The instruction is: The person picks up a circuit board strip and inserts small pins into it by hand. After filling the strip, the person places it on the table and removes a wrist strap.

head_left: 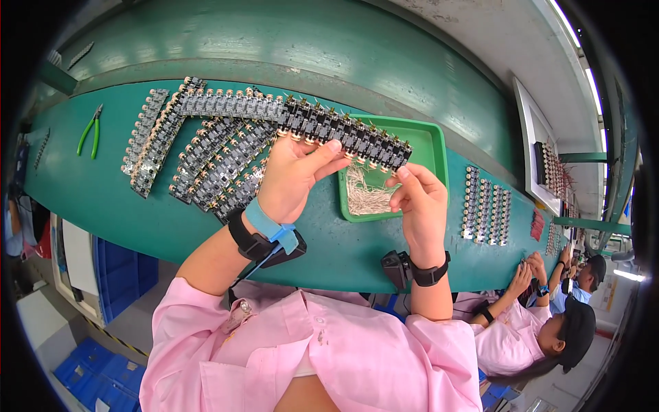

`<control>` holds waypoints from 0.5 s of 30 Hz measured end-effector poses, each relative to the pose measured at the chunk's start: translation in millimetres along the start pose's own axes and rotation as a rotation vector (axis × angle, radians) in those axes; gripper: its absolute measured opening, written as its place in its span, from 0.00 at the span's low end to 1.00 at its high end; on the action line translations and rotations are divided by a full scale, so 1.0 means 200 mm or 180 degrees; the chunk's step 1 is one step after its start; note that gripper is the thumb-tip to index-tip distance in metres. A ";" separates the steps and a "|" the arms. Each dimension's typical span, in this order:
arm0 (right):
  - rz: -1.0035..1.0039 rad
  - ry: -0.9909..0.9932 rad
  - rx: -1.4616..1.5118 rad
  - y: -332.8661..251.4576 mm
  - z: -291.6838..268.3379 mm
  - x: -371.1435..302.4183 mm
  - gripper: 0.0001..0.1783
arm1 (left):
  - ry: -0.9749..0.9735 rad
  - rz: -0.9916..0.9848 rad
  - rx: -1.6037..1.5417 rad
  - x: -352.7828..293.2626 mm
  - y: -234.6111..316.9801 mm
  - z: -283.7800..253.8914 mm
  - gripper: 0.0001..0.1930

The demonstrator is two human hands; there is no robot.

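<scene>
1 x L hand: fingers clamped on lower edge of blk PCB strip. 1 x R hand: fingers at strip's R end, tips close tog.; can't tell if gripping. 1 x grn tray w/ pale wire leads: below strip & R fingers. PCB stack: just L of L fingers. Pliers, grn handles: well L of same. 4 x PCB row: R of R fingers, on bench.

Pink shirt, black wristbands, blue wrist strap
</scene>
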State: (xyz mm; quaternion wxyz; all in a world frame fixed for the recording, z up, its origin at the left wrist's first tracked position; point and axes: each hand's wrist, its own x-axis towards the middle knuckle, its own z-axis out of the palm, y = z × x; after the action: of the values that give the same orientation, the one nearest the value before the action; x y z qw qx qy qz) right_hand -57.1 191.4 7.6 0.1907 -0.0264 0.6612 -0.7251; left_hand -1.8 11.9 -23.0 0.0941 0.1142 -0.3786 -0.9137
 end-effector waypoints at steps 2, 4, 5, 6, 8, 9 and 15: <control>-0.0023 -0.0026 0.0016 0.01 -0.01 0.01 0.07 | -0.0017 -0.0032 0.0076 0.00 0.00 0.00 0.09; -0.0062 -0.0031 0.0047 0.01 -0.03 0.03 0.07 | -0.0077 -0.0054 0.0068 0.00 -0.01 0.01 0.09; -0.0084 -0.0065 0.0047 0.00 -0.04 0.03 0.07 | -0.0148 -0.0106 0.0058 -0.01 -0.01 0.02 0.09; -0.0076 -0.0044 0.0064 -0.01 -0.05 0.04 0.07 | -0.0222 -0.0152 0.0056 -0.01 0.00 0.03 0.10; -0.0070 0.0014 0.0098 -0.03 -0.09 0.07 0.06 | -0.0215 -0.0230 0.0069 -0.03 0.02 0.05 0.10; -0.0109 -0.0006 0.0104 -0.05 -0.11 0.10 0.06 | -0.0207 -0.0354 0.0072 -0.04 0.03 0.06 0.11; -0.0163 -0.0026 0.0212 -0.19 -0.36 0.38 0.06 | -0.0699 -0.0781 0.0274 -0.03 0.06 0.02 0.13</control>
State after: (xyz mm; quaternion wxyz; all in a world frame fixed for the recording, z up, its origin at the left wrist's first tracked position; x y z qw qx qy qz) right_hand -158.4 238.5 19.2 0.1756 -0.0399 0.6350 -0.7512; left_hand 3.7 8.4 -11.2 -0.0650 0.0629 -0.4086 -0.9082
